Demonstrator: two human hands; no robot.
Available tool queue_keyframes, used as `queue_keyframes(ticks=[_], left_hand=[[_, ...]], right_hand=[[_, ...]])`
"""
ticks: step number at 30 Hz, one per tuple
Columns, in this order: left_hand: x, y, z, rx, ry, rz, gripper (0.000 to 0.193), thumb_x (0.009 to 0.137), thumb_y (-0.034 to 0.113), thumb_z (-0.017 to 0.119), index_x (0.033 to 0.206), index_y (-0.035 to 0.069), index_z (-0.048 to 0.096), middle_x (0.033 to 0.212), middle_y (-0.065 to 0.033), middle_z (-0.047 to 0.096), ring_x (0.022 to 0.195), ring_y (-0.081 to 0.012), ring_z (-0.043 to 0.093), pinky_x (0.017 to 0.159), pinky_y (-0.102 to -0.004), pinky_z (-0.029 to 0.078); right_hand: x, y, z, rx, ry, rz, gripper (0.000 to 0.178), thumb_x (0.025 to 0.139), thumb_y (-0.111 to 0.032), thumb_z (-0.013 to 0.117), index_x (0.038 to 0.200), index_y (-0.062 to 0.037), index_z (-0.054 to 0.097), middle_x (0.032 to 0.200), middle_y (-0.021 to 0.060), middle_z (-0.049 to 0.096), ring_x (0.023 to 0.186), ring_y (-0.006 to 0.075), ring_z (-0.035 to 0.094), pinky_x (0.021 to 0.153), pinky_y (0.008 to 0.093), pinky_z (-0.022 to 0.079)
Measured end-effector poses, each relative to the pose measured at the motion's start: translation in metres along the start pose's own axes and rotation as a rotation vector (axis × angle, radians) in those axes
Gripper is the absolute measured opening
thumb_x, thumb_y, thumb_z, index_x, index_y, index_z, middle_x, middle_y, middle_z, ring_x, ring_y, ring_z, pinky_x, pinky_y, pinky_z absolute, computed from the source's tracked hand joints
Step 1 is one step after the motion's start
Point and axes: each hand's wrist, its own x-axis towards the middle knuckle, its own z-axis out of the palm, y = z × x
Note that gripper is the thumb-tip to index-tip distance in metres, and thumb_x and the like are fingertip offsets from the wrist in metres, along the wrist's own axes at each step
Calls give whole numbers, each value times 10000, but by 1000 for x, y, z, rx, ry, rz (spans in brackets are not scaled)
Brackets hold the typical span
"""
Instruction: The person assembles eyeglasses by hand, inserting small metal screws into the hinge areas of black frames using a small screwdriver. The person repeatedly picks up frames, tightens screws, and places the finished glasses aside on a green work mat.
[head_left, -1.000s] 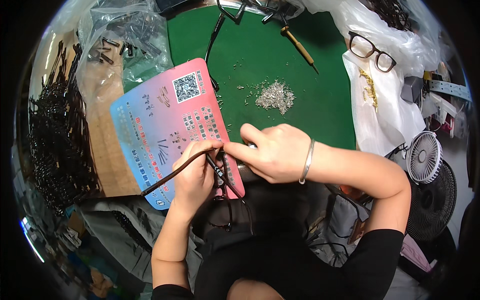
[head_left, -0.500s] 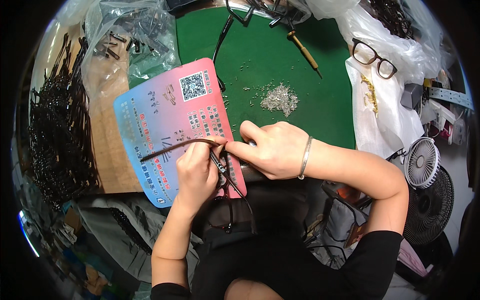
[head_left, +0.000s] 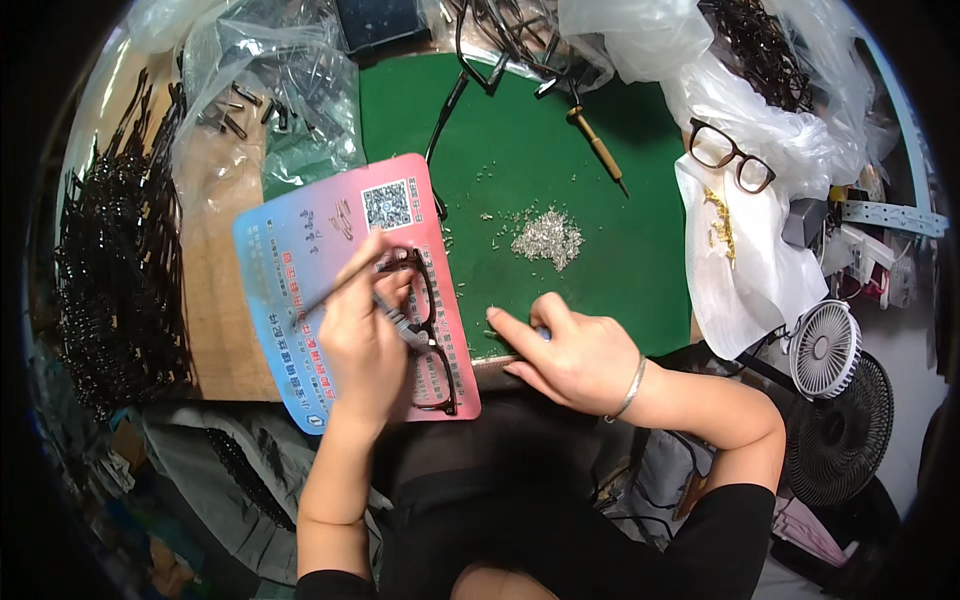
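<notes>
My left hand is closed around a dark eyeglass frame, blurred by motion. The frame's front hangs to the right of the fingers, over the pink edge of a pink and blue printed card. My right hand is apart from the glasses, above the near edge of the green mat. Its index finger points left toward the mat, and the other fingers curl around a small bluish thing mostly hidden in the palm. Beyond it lies a heap of tiny silver screws.
Small metal pins lie on the card. A brass-handled screwdriver rests on the far mat. Brown glasses sit on white plastic at the right, above a white fan. Bundled dark temples line the left.
My right hand has come away from the glasses and moved right and nearer. The left hand has turned the glasses, so the front now lies over the card.
</notes>
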Motion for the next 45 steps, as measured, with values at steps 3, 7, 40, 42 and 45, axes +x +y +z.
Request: queue_keyframes(ticks=[3,7,40,42,45], left_hand=[[-12,17,-29,127,-68,-77,288,952,76,452,1221,9,529,970,-88,542,640,-70,501,561,-216,466],[-24,16,-36,95,-145,-50,315,833,-33,583,1138,43,608,871,-88,515,762,-192,508,674,-282,442],[-64,21,-24,208,-317,334,141,674,35,710,813,45,687,833,-81,671,807,-234,659,824,-400,518],[-61,22,-22,228,-321,355,141,674,39,718,810,45,682,830,-74,671,793,-230,658,823,-401,518],[-64,13,-20,159,-289,361,251,632,51,795,827,43,638,834,-67,676,805,-231,657,837,-406,508]], right_hand=[[-4,2,-10,104,-25,76,442,768,-197,641,1170,-74,502,876,120,461,600,240,598,498,339,509],[-5,7,-8,91,24,102,382,758,-110,619,1127,-82,522,873,124,463,590,254,584,495,349,504],[-11,-6,10,118,80,84,391,755,-95,611,1143,-120,578,813,117,493,560,228,602,480,315,510],[-12,-4,9,126,71,71,371,759,-91,612,1127,-125,581,804,115,486,548,221,592,468,310,505],[-11,-4,0,263,-23,15,365,756,-89,613,1117,-126,574,796,113,475,541,221,587,465,308,503]])
